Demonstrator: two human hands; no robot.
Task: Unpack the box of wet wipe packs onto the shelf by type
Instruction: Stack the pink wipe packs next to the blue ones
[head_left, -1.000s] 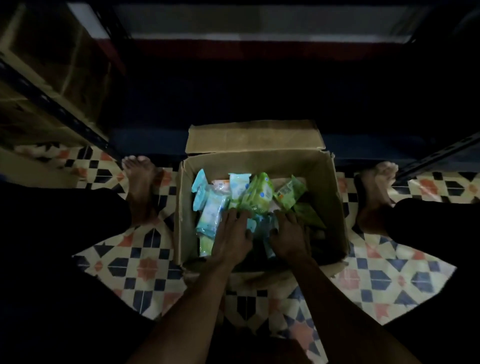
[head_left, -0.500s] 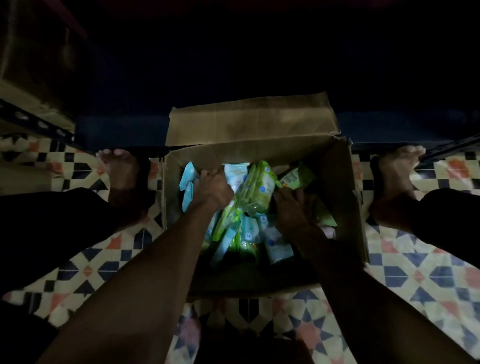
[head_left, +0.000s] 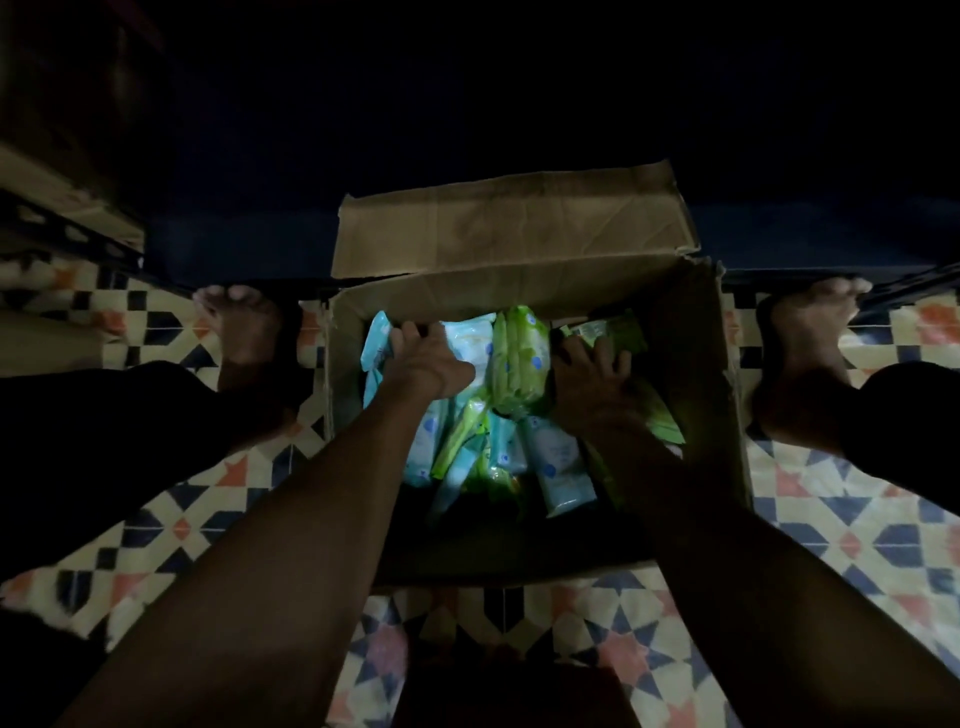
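The cardboard box sits open on the tiled floor between two bare feet, its far flap folded back and creased, its near wall lost in shadow. Inside lie soft plastic wipe packs, pale blue packs mostly at the left and green packs in the middle and right, jumbled on edge; those toward the near side fade into the dark. The left hand reaches over the blue packs at the far left, fingers curled down among them, though whether they clamp one I cannot tell. The right hand rests on a green pack at the far right, fingers spread and bent; its grip is too dim to judge. The shelf beyond the box is nearly black.
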